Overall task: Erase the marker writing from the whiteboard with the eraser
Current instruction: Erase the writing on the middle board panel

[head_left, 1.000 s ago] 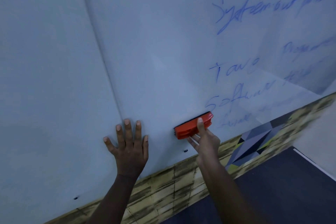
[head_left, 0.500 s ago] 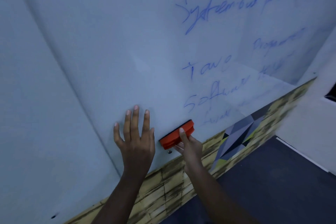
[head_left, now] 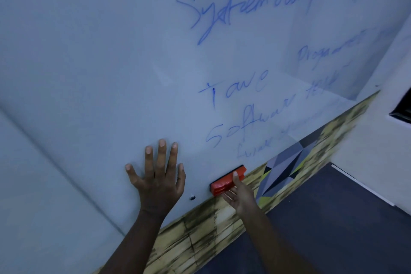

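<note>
Not much on show body-wise, just two bare forearms coming in from about 6 o'clock. No sleeves anywhere up to the frame edge, and I can't spot a watch, ring or band. Left hand [head_left: 159,181] sits around 7 o'clock from centre, with short, pale, neatly trimmed nails. Right hand [head_left: 241,194] is at about 5 o'clock, slim wrist, same short nails.

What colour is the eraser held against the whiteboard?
Orange-red with a black felt edge; the eraser shows best in the head view, the only one.
</note>
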A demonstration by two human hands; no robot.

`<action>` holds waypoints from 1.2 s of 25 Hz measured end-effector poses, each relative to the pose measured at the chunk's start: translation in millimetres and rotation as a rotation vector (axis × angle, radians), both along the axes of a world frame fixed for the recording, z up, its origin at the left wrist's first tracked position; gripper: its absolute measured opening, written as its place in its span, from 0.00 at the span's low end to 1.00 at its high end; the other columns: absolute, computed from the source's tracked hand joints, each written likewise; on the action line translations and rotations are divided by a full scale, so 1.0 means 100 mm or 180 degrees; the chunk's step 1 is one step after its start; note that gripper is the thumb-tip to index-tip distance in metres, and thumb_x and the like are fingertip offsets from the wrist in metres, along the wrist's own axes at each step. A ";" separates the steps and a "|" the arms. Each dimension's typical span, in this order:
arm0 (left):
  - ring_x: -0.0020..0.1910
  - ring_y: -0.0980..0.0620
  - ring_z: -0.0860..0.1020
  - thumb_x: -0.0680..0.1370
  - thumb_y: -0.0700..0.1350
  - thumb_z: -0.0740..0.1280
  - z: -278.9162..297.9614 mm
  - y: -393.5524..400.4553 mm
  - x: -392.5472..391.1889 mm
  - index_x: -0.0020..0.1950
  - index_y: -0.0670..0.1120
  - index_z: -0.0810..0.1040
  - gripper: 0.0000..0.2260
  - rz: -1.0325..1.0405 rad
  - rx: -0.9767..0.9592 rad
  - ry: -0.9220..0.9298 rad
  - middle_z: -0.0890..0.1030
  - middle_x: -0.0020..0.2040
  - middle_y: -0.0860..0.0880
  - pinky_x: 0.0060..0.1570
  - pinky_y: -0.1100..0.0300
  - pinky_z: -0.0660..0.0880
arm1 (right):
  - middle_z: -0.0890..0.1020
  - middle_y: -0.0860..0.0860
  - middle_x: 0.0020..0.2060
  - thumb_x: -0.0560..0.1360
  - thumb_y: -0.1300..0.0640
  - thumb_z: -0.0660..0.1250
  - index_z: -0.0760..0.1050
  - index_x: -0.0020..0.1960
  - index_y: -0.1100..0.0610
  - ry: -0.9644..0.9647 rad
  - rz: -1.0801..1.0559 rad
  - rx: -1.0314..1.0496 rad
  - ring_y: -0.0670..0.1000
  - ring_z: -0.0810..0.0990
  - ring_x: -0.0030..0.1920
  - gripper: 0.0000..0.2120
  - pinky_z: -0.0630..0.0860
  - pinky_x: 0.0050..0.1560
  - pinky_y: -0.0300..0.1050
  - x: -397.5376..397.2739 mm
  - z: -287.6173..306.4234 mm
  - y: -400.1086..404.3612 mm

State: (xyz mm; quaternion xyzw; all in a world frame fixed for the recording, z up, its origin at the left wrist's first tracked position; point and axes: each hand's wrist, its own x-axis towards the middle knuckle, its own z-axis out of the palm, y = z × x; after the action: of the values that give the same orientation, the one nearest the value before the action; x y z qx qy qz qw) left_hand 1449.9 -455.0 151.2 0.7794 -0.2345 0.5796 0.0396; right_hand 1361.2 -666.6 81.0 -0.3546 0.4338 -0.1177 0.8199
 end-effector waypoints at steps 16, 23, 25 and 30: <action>0.85 0.38 0.53 0.81 0.52 0.66 -0.11 -0.06 0.05 0.83 0.44 0.66 0.32 0.0034 0.0148 -0.0224 0.59 0.85 0.41 0.80 0.31 0.43 | 0.71 0.48 0.44 0.76 0.38 0.73 0.80 0.67 0.53 -0.0896 -0.0057 -0.3657 0.49 0.78 0.46 0.26 0.79 0.42 0.42 0.00 0.85 0.83; 0.86 0.40 0.50 0.82 0.54 0.66 -0.14 -0.09 -0.01 0.85 0.45 0.63 0.32 0.0078 0.0154 -0.0055 0.56 0.87 0.44 0.81 0.32 0.40 | 0.87 0.53 0.52 0.78 0.45 0.73 0.82 0.62 0.48 -0.0650 -0.0177 -0.1304 0.54 0.86 0.52 0.15 0.86 0.46 0.51 -0.01 0.91 0.37; 0.86 0.41 0.49 0.82 0.55 0.66 -0.15 -0.10 -0.03 0.85 0.45 0.61 0.34 0.0089 0.0150 0.0008 0.54 0.87 0.44 0.80 0.32 0.40 | 0.87 0.55 0.51 0.78 0.44 0.72 0.81 0.59 0.54 -0.0421 -0.0144 -0.0812 0.57 0.87 0.51 0.17 0.85 0.46 0.52 0.00 0.87 0.22; 0.86 0.41 0.48 0.83 0.58 0.65 -0.15 -0.09 -0.07 0.86 0.46 0.60 0.35 0.0166 0.0224 0.0158 0.53 0.87 0.44 0.80 0.31 0.39 | 0.82 0.59 0.50 0.79 0.42 0.71 0.75 0.57 0.58 -0.0118 0.0080 0.0186 0.57 0.82 0.47 0.20 0.81 0.45 0.52 0.05 0.51 -0.20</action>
State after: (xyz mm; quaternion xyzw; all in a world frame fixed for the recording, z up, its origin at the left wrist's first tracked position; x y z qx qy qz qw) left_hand 1443.2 -463.8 135.7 0.8003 -0.2333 0.5523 0.0028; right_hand 1365.8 -686.3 131.6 -0.3336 0.4173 -0.1011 0.8392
